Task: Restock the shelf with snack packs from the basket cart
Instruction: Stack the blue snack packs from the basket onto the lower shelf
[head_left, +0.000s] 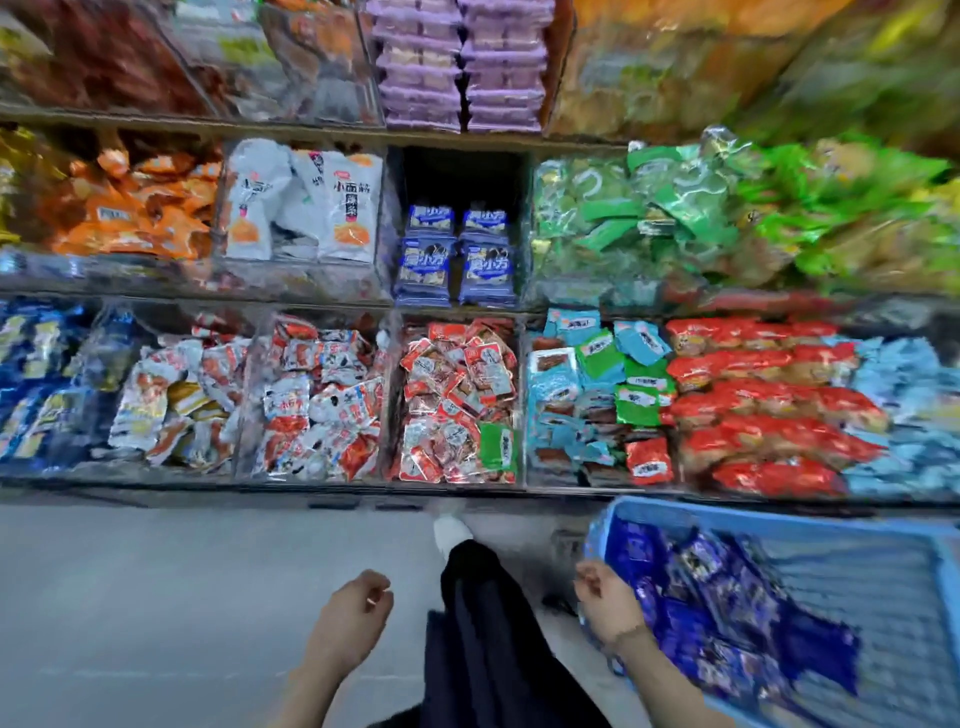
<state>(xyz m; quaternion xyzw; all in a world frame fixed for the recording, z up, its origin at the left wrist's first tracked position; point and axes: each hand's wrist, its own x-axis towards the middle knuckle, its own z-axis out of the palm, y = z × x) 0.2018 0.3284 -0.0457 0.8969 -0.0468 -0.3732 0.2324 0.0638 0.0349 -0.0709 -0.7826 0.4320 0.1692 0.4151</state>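
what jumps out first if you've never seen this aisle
The dark, half-empty compartment at the middle shelf's centre, holding only two short stacks of blue packs, stands out among crammed neighbours. At lower right a light blue basket holds a heap of similar packs, with the right hand loosely curled by its left edge and the left hand nearby.

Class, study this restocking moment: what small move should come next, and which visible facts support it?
Probably the right hand reaches into the blue basket and grips one of the blue snack packs. That hand sits beside the basket rim and seems to hold nothing, while the middle shelf compartment with matching blue packs has dark room above them.
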